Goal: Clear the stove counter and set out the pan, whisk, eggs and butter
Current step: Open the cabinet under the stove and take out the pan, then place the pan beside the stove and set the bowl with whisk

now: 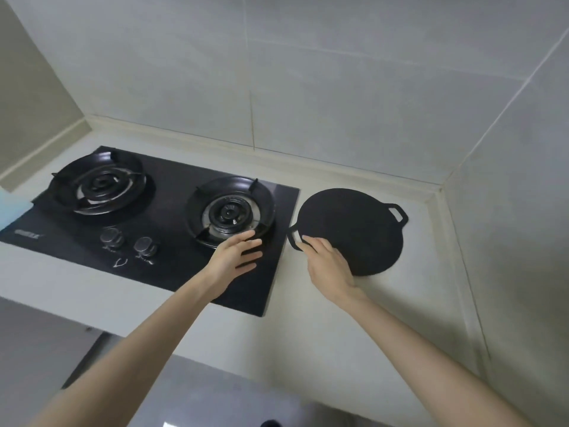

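Observation:
A flat round black pan (pixel 354 226) with two loop handles lies on the pale counter (pixel 308 318), just right of the black gas stove (pixel 172 211). My right hand (pixel 326 260) rests on the pan's near-left edge, its fingers closed around the left loop handle. Over the stove's front right corner, beside the right burner (pixel 229 211), my left hand (pixel 237 257) hovers with fingers spread and nothing in it. No whisk, eggs or butter are in view.
The stove has a left burner (pixel 100 186) and two knobs (pixel 129 241) near its front edge. Tiled walls close in the counter at the back and on the right. A pale blue object (pixel 10 208) shows at the left edge.

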A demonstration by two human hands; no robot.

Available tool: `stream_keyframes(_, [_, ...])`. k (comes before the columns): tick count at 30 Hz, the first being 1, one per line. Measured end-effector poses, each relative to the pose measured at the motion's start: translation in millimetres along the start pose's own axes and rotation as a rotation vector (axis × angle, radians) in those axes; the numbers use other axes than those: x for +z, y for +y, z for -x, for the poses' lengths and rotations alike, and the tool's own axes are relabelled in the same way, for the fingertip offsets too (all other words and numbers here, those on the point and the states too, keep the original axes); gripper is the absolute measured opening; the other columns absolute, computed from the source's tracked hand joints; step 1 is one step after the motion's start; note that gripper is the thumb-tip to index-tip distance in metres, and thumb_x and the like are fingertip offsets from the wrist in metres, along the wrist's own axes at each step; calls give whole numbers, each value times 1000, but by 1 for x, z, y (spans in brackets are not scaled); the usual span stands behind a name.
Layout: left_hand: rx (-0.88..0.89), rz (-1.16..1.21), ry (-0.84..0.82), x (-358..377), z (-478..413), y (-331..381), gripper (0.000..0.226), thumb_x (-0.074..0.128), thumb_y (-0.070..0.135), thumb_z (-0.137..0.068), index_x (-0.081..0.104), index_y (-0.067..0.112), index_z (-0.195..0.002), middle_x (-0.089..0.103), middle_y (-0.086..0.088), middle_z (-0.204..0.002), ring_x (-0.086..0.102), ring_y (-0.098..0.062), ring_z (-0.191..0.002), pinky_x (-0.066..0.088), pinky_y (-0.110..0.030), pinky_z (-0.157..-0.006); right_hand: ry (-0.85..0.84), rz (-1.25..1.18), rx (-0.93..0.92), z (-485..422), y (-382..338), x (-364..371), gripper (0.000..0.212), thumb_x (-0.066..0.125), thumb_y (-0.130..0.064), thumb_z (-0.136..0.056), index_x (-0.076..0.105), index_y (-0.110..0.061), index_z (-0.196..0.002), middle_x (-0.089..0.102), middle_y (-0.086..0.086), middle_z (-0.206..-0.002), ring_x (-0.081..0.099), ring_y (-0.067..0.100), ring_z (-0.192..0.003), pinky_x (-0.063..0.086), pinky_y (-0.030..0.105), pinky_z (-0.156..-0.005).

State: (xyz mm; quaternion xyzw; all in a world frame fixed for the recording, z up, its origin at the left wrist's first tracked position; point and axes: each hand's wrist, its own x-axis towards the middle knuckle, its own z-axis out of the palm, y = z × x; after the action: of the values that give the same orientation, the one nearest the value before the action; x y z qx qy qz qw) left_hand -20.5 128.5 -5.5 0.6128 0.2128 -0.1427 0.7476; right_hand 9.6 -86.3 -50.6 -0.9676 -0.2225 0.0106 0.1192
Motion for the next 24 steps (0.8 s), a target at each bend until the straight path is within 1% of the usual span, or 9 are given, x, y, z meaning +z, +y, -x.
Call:
stream_keyframes(4, [73, -39, 126, -54, 33, 1, 35, 60, 18, -92, 58, 21, -126, 66, -3, -117, 63, -22, -109, 50, -36, -93, 44, -30, -187, -4, -60, -11, 53, 47, -2, -92, 43, -18, -142, 42, -3, -147, 39, 19, -133, 39, 34, -102])
stream_keyframes(7, [121, -32, 232, -109, 64, -1, 34, 60, 19, -92, 58, 20, -126, 66, -2, -117, 64, -20, -106, 51, -32, -88, 35, -39, -324, -8, -112, -8, 52, 51, -5, -91, 46, -18, -140, 46, -4, -144, 43, 18, -130, 38, 32, -103])
stream_keyframes(10, [149, 50, 362, -170, 96, -9, 32, 61, 19, -91, 60, 19, -123, 67, -2, -115, 65, -18, -102, 51, -30, -84, -9, -58, -425, -14, -168, 4, 50, 53, -7, -90, 47, -19, -139, 48, -5, -143, 45, 18, -129, 40, 32, -102])
stream_keyframes(13, [166, 125, 491, -233, 130, -21, 33, 64, 20, -89, 61, 18, -121, 67, -4, -116, 65, -20, -103, 50, -30, -84, -74, -53, -519, -21, -229, 17, 49, 46, -10, -95, 41, -21, -143, 40, -7, -148, 39, 16, -132, 36, 32, -104])
stream_keyframes(15, [170, 152, 564, -275, 151, -29, 32, 62, 18, -90, 60, 17, -122, 66, -4, -116, 64, -19, -102, 51, -28, -82, -111, -50, -567, -27, -271, 28, 50, 42, -10, -96, 38, -23, -144, 36, -8, -150, 35, 15, -134, 32, 31, -104])
stream_keyframes(17, [183, 169, 633, -321, 172, -37, 29, 60, 15, -91, 58, 15, -121, 65, -6, -113, 63, -17, -96, 52, -25, -75, -152, -55, -609, -35, -317, 42, 51, 41, -9, -96, 37, -24, -145, 34, -9, -151, 34, 15, -135, 30, 30, -104])
stream_keyframes(18, [188, 161, 662, -341, 178, -42, 28, 60, 14, -92, 58, 15, -120, 64, -7, -113, 63, -18, -93, 52, -25, -75, -169, -57, -621, -38, -336, 49, 51, 41, -9, -96, 37, -24, -144, 34, -9, -151, 33, 15, -136, 30, 30, -105])
stream_keyframes(21, [154, 103, 760, -410, 196, -60, 23, 57, 17, -94, 57, 18, -117, 62, -9, -121, 61, -23, -101, 49, -37, -90, -210, -71, -633, -52, -394, 74, 51, 42, -9, -96, 38, -24, -145, 34, -8, -152, 32, 15, -137, 29, 29, -108])
stream_keyframes(24, [117, 21, 855, -481, 211, -80, 29, 49, 14, -98, 52, 13, -126, 56, -11, -129, 56, -22, -105, 47, -38, -93, -282, -52, -644, -67, -456, 99, 51, 42, -9, -96, 35, -22, -146, 32, -5, -153, 33, 17, -136, 33, 32, -108])
